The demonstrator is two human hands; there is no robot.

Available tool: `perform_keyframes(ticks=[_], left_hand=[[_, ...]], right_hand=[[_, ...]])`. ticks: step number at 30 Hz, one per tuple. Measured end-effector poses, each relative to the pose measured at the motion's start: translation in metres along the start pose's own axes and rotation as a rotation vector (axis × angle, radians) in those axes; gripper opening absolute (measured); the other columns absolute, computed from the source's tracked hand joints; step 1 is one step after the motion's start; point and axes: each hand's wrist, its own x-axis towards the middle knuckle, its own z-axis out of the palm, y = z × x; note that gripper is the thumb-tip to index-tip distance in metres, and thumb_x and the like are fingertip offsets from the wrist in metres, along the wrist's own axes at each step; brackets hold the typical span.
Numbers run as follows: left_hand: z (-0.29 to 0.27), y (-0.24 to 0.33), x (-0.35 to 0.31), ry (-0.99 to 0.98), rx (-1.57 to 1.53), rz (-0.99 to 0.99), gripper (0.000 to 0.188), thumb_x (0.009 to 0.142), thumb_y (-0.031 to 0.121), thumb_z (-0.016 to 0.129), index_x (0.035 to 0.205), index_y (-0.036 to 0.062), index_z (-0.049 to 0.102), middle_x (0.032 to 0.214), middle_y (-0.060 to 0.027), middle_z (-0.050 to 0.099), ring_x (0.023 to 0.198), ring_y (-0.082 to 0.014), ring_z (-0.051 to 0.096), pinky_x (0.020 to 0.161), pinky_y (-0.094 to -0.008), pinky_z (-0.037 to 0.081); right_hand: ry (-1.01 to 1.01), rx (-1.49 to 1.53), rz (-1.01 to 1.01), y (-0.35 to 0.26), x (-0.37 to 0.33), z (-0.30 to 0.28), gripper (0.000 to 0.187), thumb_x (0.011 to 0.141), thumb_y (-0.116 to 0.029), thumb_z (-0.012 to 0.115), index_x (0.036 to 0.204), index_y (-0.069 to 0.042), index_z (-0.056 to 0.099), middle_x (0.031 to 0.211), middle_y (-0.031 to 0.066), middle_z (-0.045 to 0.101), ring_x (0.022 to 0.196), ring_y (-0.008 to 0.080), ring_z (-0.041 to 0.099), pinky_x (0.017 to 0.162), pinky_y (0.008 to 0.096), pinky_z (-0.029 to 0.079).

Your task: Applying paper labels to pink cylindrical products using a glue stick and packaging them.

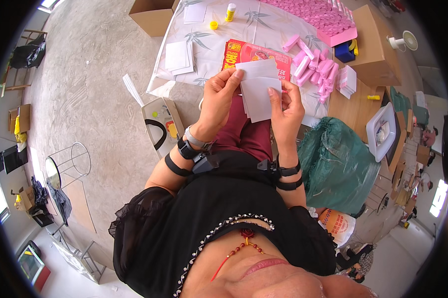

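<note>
Several white paper slips [260, 94] are held up over my lap, in front of the table's near edge. My left hand [219, 94] pinches the upper slip [259, 69] at its left corner between thumb and fingers. With its thumb pressed on top, my right hand [287, 107] grips the lower, slightly fanned slips by their right side. Behind them on the table lies a red and yellow printed sheet [263, 53], partly covered by the slips. Pink paper-wrapped rolls [314, 67] are heaped to the right of it.
White slips [178, 57] lie at the table's left, with an uncapped glue stick [230, 12] and its yellow cap [213, 25] farther back. A cardboard box [373, 47] stands at the right. Beside my right arm is a green woven sack [335, 166]; an open box [162, 124] sits left.
</note>
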Motion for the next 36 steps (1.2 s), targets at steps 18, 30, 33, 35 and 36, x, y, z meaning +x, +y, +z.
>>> perform_keyframes(ticks=[18,30,33,35,36], left_hand=[[-0.002,0.0,-0.001,-0.073,-0.133,-0.06,0.032,0.106,0.012,0.062,0.135,-0.0011,0.063,0.119,-0.0068,0.073,0.105,-0.0129,0.069,0.095,-0.0296,0.055],[0.004,-0.003,-0.001,-0.008,-0.166,-0.043,0.035,0.107,0.014,0.061,0.138,-0.0039,0.06,0.12,-0.007,0.072,0.105,-0.0119,0.069,0.093,-0.0279,0.055],[0.004,-0.006,-0.001,0.05,-0.139,-0.003,0.038,0.106,0.013,0.064,0.139,-0.0049,0.059,0.119,-0.0066,0.072,0.102,-0.0105,0.068,0.09,-0.0264,0.055],[0.003,-0.007,-0.001,0.063,-0.125,0.007,0.039,0.105,0.013,0.065,0.14,-0.0049,0.059,0.117,-0.0061,0.073,0.1,-0.0098,0.068,0.088,-0.0258,0.055],[0.004,-0.007,-0.001,0.068,-0.125,0.007,0.039,0.105,0.014,0.064,0.14,-0.0046,0.059,0.116,-0.0056,0.073,0.099,-0.0093,0.068,0.087,-0.0255,0.055]], right_hand=[[0.011,0.185,0.046,0.0,0.0,0.003,0.027,0.099,-0.007,0.073,0.122,0.001,0.063,0.104,0.0096,0.073,0.093,0.0147,0.072,0.082,0.0291,0.057],[-0.058,0.385,0.067,0.001,0.002,0.003,0.033,0.099,-0.005,0.072,0.129,0.0,0.06,0.113,0.0077,0.07,0.094,0.0119,0.07,0.08,0.0258,0.056],[-0.057,0.36,0.069,-0.008,0.003,0.002,0.041,0.098,-0.005,0.073,0.136,-0.002,0.057,0.114,0.0088,0.07,0.094,0.0125,0.07,0.08,0.0259,0.056],[-0.068,0.318,0.077,-0.01,0.003,0.002,0.046,0.098,-0.005,0.073,0.14,-0.004,0.056,0.115,0.0094,0.07,0.095,0.0129,0.07,0.081,0.026,0.056],[-0.075,0.314,0.076,-0.01,0.003,0.001,0.049,0.097,-0.004,0.073,0.143,-0.005,0.054,0.115,0.0099,0.07,0.097,0.0133,0.07,0.082,0.0264,0.056]])
